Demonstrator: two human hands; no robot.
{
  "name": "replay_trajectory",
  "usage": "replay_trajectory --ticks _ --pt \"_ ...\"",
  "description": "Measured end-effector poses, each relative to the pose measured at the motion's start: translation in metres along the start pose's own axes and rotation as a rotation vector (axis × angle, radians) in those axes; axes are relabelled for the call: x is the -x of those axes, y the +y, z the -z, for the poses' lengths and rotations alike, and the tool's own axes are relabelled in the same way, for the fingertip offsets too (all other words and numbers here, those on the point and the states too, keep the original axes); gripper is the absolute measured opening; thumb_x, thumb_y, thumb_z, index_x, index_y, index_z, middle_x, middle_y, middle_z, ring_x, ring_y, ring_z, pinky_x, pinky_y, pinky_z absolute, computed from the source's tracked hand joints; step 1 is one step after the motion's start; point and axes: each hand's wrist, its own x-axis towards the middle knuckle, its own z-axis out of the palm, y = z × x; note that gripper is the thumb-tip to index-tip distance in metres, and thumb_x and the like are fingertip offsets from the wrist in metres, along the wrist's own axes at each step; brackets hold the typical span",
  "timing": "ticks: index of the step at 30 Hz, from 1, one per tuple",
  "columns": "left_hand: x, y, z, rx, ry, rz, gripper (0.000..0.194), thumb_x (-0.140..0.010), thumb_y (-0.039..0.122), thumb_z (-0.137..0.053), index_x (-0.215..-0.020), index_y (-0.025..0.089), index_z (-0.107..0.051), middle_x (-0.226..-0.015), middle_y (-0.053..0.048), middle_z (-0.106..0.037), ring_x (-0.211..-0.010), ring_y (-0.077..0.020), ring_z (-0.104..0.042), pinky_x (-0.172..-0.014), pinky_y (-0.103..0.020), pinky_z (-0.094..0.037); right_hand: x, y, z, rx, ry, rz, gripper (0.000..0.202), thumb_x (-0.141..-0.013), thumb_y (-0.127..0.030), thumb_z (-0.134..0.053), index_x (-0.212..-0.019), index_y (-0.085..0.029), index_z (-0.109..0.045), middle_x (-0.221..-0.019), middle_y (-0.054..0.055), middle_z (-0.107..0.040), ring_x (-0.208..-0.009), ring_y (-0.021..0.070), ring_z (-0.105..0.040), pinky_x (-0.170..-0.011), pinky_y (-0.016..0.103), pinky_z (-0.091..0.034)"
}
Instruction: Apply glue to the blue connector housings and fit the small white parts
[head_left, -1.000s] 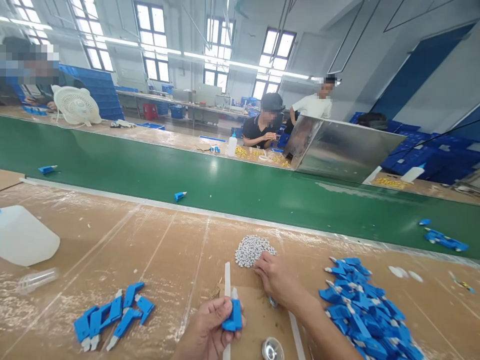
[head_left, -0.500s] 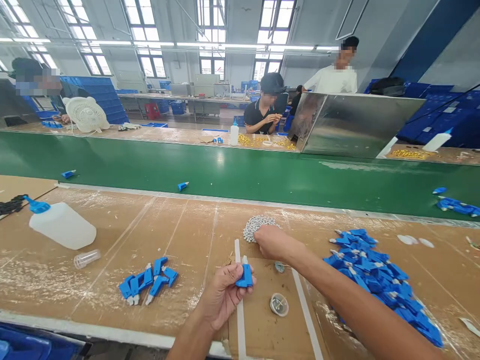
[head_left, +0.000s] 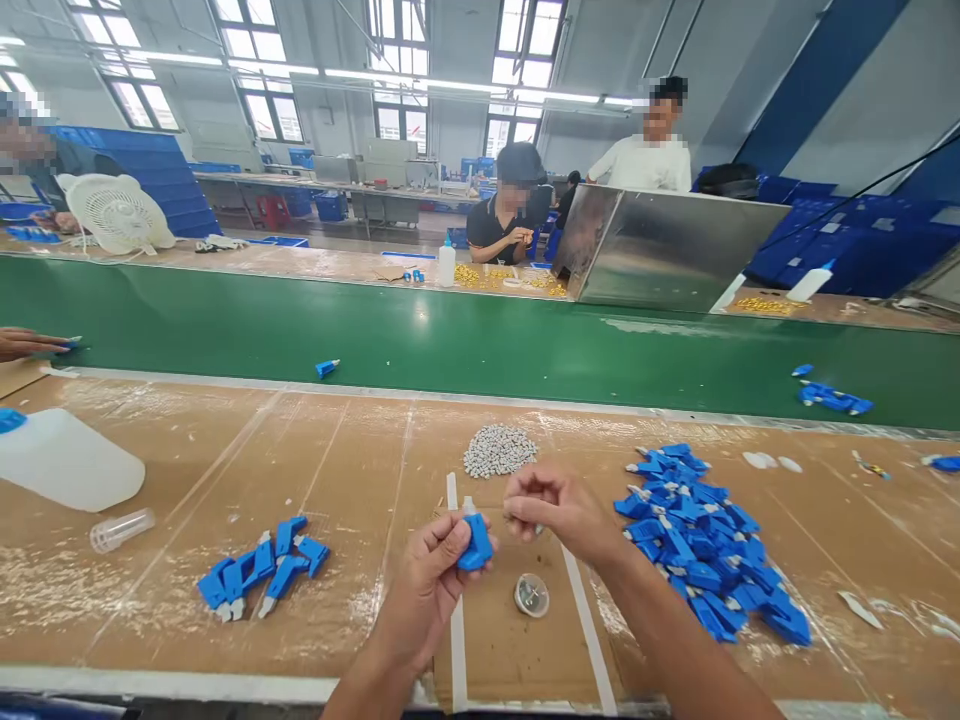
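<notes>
My left hand (head_left: 439, 565) grips a blue plastic part (head_left: 475, 543) with a whitish tip pointing up. Just right of it, my right hand (head_left: 551, 505) has its fingers pinched together; whatever they hold is hidden or too small to name. A pile of small grey pieces (head_left: 499, 451) lies beyond both hands. Below my right hand sits a small round clear dish (head_left: 532, 595). On the right is a large heap of blue parts (head_left: 697, 540), and a smaller group of blue parts (head_left: 262, 566) lies on the left.
A white bottle (head_left: 71, 460) and a clear tube (head_left: 122, 530) lie at the left. Behind the cardboard-covered table runs a green belt (head_left: 450, 335) with several blue parts. Another person's hand (head_left: 30, 343) reaches over it at far left. People sit and stand beyond.
My right hand has drawn back from the grey pile toward the blue part in my left hand. The view has shifted right. Another person's hand has appeared at the far left.
</notes>
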Motion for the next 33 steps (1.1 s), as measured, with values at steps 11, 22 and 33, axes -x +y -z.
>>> replay_trajectory --ticks 11,22,33 --pt "0.008 -0.010 -0.031 -0.183 -0.102 -0.058 0.029 -0.084 0.042 -0.074 -0.094 0.014 -0.074 -0.078 -0.005 -0.065 -0.068 -0.0122 -0.055 -0.061 -0.021 -0.042 0.058 -0.025 -0.023 -0.905 0.219 -0.183 0.025 -0.082 -0.040 -0.077 -0.083 -0.016 -0.070 -0.059 -0.001 -0.061 -0.046 0.0072 -0.048 -0.038 0.015 -0.037" --pt "0.006 -0.016 -0.023 -0.230 -0.117 -0.122 0.020 -0.088 0.036 -0.071 -0.091 0.016 -0.073 -0.079 -0.002 -0.065 -0.071 -0.0102 -0.055 -0.066 -0.021 -0.043 0.061 -0.027 -0.027 -0.651 0.273 -0.158 0.020 -0.088 -0.038 -0.072 -0.087 -0.018 -0.070 -0.069 -0.001 -0.060 -0.055 0.0087 -0.053 -0.045 0.017 -0.046" --pt "0.004 -0.007 -0.025 -0.393 -0.198 -0.215 0.024 -0.089 0.037 -0.068 -0.093 0.014 -0.072 -0.078 -0.002 -0.062 -0.071 -0.0121 -0.055 -0.066 -0.022 -0.045 0.059 -0.025 -0.025 -0.781 0.210 -0.235 0.022 -0.083 -0.037 -0.079 -0.083 -0.017 -0.068 -0.062 -0.002 -0.061 -0.052 0.0075 -0.055 -0.043 0.014 -0.048"
